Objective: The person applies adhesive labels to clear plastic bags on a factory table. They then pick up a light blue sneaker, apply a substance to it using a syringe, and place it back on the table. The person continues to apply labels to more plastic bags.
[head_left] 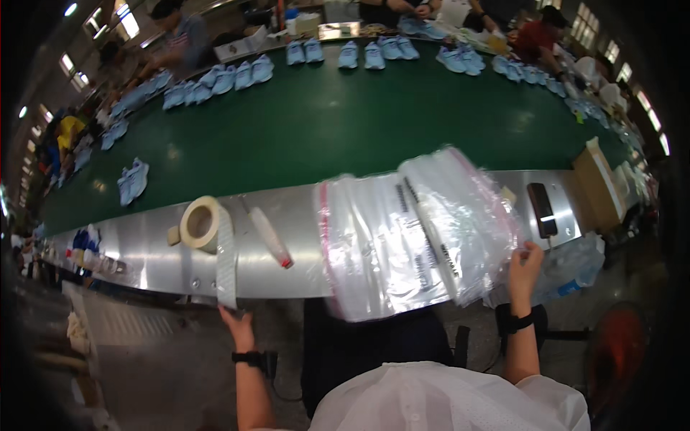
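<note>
Bags (417, 230), clear plastic with pink strips, are spread over the near edge of the steel ledge (295, 215), right of centre. Their right edge is pinched by the right hand (525, 267). A strip of tape (226, 269), hanging from the roll (201, 223) on the ledge's left part, is gripped at its lower end by the left hand (237, 327). A marker (267, 233) lies between roll and bags. Blue shoes (133, 181) sit on the green belt (338, 122) beyond.

Clear glossy plastic bags (413, 230), crinkled; worktop (144, 248) brushed shiny metal; tape roll (201, 223) matt paper; conveyor belt (323, 122) matt green, smooth.
</note>
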Tool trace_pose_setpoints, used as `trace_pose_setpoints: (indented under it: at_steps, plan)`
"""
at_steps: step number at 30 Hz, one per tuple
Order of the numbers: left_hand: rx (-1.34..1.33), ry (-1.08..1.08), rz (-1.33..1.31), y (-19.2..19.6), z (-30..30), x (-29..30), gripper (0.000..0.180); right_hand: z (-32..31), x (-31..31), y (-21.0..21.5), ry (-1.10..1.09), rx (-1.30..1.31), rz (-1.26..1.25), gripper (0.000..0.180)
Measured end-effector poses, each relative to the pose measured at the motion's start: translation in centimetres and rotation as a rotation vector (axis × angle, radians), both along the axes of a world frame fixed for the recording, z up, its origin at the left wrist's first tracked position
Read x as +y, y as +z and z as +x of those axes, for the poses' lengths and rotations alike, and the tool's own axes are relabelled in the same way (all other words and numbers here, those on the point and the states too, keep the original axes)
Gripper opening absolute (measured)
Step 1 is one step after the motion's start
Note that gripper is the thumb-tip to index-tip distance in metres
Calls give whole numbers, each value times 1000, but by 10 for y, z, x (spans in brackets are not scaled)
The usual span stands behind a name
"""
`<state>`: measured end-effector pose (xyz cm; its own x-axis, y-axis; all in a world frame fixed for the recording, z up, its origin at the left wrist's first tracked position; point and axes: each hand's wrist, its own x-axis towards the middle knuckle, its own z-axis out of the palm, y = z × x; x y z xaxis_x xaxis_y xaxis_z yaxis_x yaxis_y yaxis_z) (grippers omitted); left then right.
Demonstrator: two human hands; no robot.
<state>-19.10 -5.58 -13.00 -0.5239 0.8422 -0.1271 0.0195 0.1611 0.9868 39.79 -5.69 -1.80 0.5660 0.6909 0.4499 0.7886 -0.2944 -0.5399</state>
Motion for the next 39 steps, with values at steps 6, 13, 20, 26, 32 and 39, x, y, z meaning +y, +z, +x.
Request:
trace_pose_setpoints:
  at_steps: [6, 13, 20, 26, 32, 39]
  plan:
    - [259, -254, -108, 17, -35, 21, 42, -67, 0, 45, 223, -176, 151, 25]
    - [-488, -560, -286, 139, 74, -9, 19, -217, 20, 68, 1251, 550, -216, 16]
    - [-695, -479, -24, 172, 101, 8, 20, -280, 21, 53, 1469, 911, -667, 19]
    - [-636, -328, -3, 150, 104, 28, 17, -273, 16, 39, 1390, 1222, -714, 13]
    - [450, -58, 248, 160, 127, 15, 42, -269, 19, 51, 1270, 1004, -626, 11]
    - [430, -487, 111, 194, 151, -39, 20, -289, 21, 61, 1291, 960, -520, 8]
